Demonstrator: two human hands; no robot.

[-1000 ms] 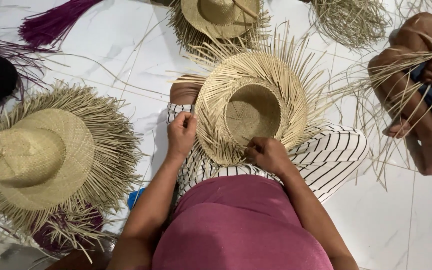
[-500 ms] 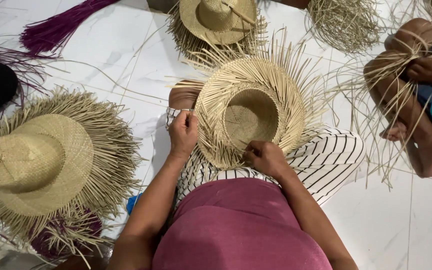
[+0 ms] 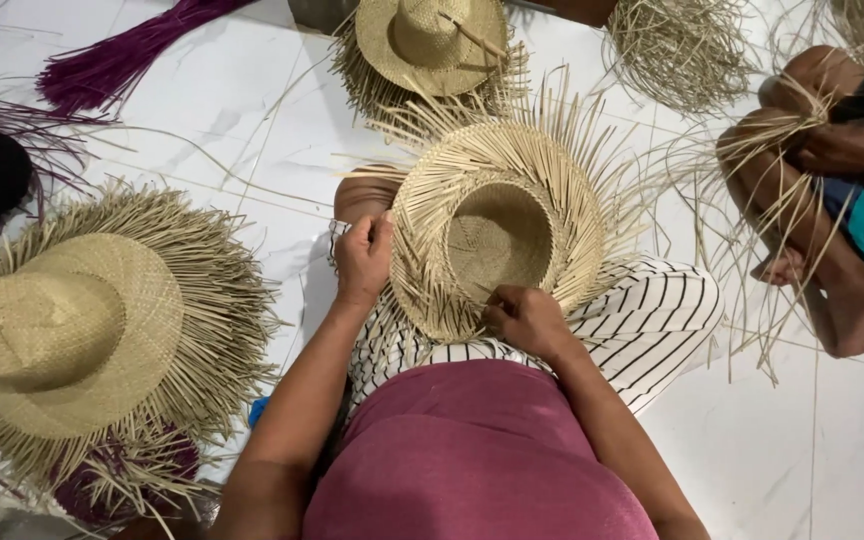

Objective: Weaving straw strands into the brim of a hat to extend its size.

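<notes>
Item: unfinished straw hat (image 3: 500, 232), crown down, hollow facing up, resting on the lap of a seated person in striped trousers (image 3: 652, 320) and a maroon top (image 3: 472, 460); loose strand ends radiate from the brim all round, longest toward the far side. Left hand (image 3: 364, 262) lies against the hat's left brim edge, fingers curled and pressed together over the strands there. Right hand (image 3: 524, 318) sits on the near brim, fingers bunched and pinching straw at the weave's edge; whether one strand or several, cannot tell. The hat lies directly ahead of and between both hands, the working edge nearer the right hand; the strands run outward from the crown, across the fingers. Surface: white marble-patterned tile floor (image 3: 232, 130). Toward its left edge, a finished fringed hat (image 3: 67, 335); at the far edge, another hat (image 3: 430, 45), a purple fibre bundle (image 3: 127, 60) and a loose straw heap (image 3: 677, 50). At right, another person's legs (image 3: 802, 210), straw across them.
</notes>
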